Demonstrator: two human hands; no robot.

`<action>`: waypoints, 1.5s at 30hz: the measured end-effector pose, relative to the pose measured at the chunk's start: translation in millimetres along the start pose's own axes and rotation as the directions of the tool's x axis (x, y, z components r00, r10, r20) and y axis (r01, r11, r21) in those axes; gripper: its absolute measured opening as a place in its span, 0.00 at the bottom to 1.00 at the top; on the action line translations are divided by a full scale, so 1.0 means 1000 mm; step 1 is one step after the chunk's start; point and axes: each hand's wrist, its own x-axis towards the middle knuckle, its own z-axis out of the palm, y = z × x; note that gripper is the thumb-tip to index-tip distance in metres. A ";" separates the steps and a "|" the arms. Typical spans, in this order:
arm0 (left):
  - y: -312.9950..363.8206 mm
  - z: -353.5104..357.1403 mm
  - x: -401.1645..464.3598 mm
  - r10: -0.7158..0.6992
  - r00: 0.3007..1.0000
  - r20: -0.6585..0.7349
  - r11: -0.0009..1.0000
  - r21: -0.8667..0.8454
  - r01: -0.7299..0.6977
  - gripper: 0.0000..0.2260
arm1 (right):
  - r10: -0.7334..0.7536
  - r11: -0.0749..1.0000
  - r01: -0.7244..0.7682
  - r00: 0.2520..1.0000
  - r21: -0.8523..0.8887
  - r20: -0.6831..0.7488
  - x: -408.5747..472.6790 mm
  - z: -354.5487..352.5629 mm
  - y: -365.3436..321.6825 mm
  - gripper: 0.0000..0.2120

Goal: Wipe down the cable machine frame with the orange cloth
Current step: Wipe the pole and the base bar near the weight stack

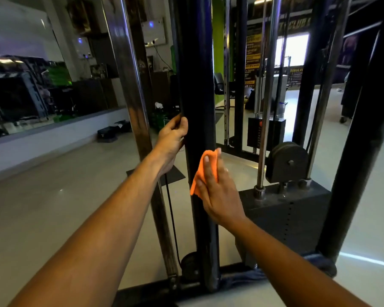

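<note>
A black upright post (197, 89) of the cable machine frame stands in the middle of the head view. My right hand (217, 191) presses the orange cloth (201, 171) flat against the post's right face at about mid height, fingers straight and pointing up. My left hand (172, 142) grips the left edge of the same post a little higher, fingers curled round it.
A chrome guide rod (131, 89) slants just left of the post, with a thin black cable (172, 220) beside it. The weight stack (284, 216) and a pulley (287, 161) sit to the right. Another black upright (364, 151) stands far right. A mirror wall (31, 91) lines the left.
</note>
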 end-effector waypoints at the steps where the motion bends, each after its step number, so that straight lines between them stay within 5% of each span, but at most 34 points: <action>1: 0.000 0.001 0.000 0.005 1.000 0.004 1.000 0.001 -0.005 0.22 | 0.001 1.000 -0.001 1.000 0.003 0.011 -0.005 0.002 0.001 0.37; 10: -0.012 -0.001 0.000 0.062 0.998 0.014 0.994 0.088 -0.063 0.24 | 0.006 0.998 0.006 0.987 0.069 -0.160 0.055 -0.010 -0.021 0.35; 19: -0.044 0.002 -0.027 0.087 0.996 0.029 0.992 0.093 -0.089 0.26 | 0.061 0.997 -0.059 0.997 0.043 -0.055 -0.037 0.055 0.011 0.36; 26: -0.051 0.002 -0.036 0.092 0.995 0.030 0.994 0.050 -0.094 0.25 | 0.074 0.989 -0.047 0.978 0.138 -0.197 0.014 0.034 -0.007 0.36; 33: -0.102 0.002 -0.058 0.012 1.000 -0.018 0.990 0.138 -0.010 0.24 | 0.140 0.987 -0.143 0.989 0.079 0.039 -0.092 0.086 0.032 0.42; 40: -0.118 0.003 -0.062 0.006 0.999 -0.034 0.995 0.104 -0.002 0.22 | 0.085 0.987 -0.059 0.981 0.147 -0.176 -0.035 0.076 0.017 0.42; 45: -0.126 0.001 -0.059 0.014 1.000 -0.011 0.998 0.064 -0.013 0.22 | 0.074 0.995 -0.066 0.992 0.075 -0.105 -0.080 0.103 0.038 0.42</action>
